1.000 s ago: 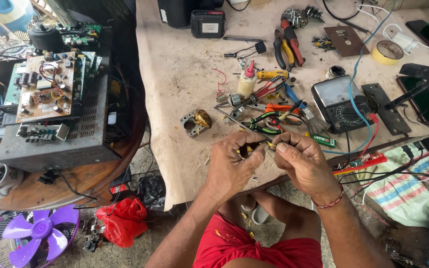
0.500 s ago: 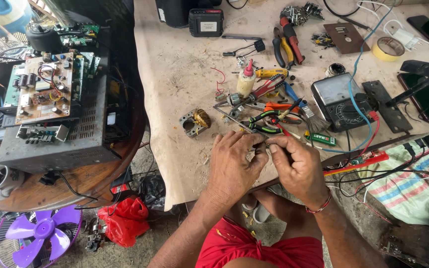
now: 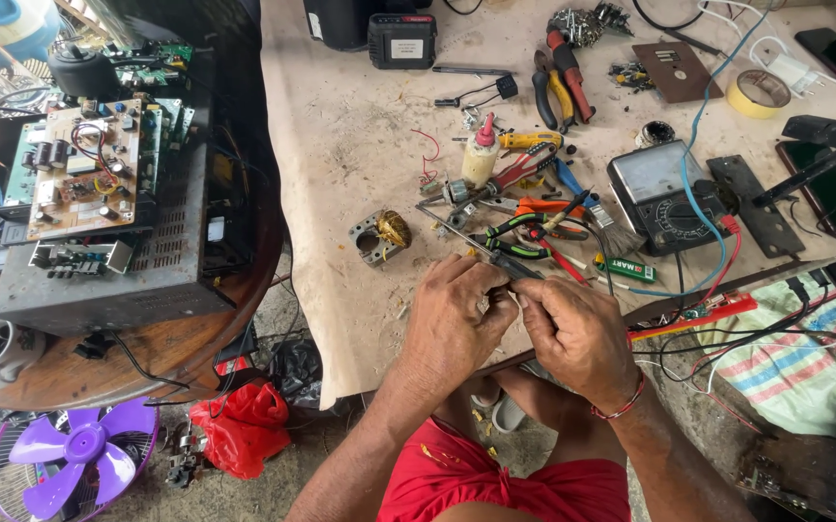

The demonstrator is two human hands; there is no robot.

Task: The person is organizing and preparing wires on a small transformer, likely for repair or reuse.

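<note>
Where tools lie, paper-covered workbench.

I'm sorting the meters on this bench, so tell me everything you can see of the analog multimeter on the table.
The multimeter is a dark, roughly square box, seemingly plastic, lying face up on the paper-covered table, right of the tool pile. A pale dial window fills its upper part; a round selector knob sits below. A blue wire lies across its face, and a red lead runs from its lower right corner. Neither hand touches it; the right hand is nearer.
</note>
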